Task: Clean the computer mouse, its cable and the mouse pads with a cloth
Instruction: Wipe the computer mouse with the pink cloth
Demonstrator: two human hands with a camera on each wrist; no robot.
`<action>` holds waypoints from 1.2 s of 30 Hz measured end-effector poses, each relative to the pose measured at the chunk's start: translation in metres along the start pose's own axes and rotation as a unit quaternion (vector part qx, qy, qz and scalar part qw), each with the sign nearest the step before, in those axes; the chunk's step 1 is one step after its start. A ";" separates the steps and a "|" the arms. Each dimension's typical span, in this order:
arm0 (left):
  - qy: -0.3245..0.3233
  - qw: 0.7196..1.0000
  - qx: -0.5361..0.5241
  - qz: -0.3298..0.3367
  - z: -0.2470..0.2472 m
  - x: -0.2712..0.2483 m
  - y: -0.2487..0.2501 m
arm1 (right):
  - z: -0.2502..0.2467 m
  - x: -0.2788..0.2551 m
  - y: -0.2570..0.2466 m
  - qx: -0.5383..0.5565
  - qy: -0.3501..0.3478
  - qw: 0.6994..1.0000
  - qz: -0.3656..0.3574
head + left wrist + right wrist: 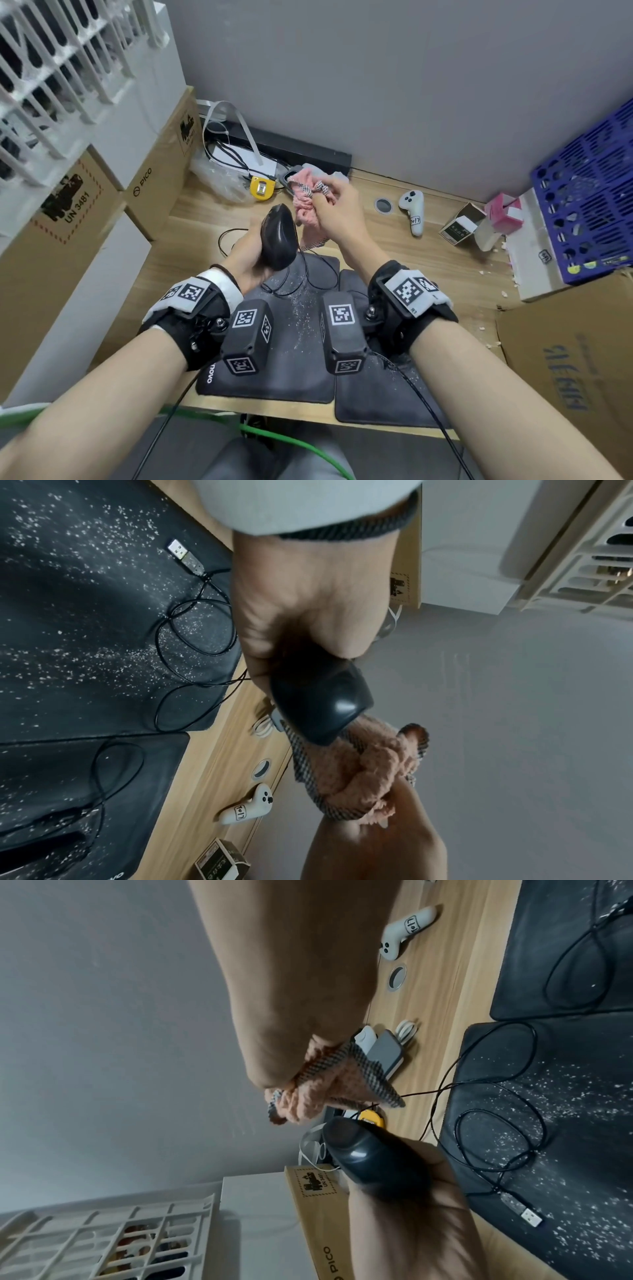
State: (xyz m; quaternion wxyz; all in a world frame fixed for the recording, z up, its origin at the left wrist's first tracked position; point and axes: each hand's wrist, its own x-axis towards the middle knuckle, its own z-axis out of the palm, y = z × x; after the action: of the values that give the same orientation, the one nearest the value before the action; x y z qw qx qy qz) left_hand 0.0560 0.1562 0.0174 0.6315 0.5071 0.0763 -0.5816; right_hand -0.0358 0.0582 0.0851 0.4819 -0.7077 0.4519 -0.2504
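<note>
My left hand grips a black computer mouse and holds it up above the desk, tilted on end. The mouse fills the middle of the left wrist view. Its black cable hangs down and coils over the left mouse pad, ending in a USB plug. My right hand clutches a bunched pink cloth with a checked border, just right of the mouse's upper end. A second dark mouse pad lies to the right. White crumbs speckle both pads.
Cardboard boxes and a white rack stand at the left. A white controller, a small box, a pink box and a blue crate sit at the right. A yellow item and cables lie by the back wall.
</note>
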 end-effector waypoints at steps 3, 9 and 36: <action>0.020 0.999 -0.035 0.011 0.000 0.010 0.000 | 0.000 -0.005 0.001 0.053 -0.053 0.997 -0.005; 0.069 0.994 -0.084 0.006 -0.002 0.030 -0.001 | -0.008 -0.022 0.012 0.037 -0.132 0.990 -0.017; 0.072 0.996 0.054 0.017 0.029 0.007 -0.009 | 0.000 -0.022 0.033 -0.093 -0.068 0.993 0.039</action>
State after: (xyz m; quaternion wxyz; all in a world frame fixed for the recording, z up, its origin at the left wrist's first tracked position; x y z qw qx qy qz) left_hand 0.0368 0.1326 0.0216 0.6061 0.5818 0.0813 -0.5362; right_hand -0.0591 0.0728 0.0573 0.4528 -0.7469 0.4666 -0.1393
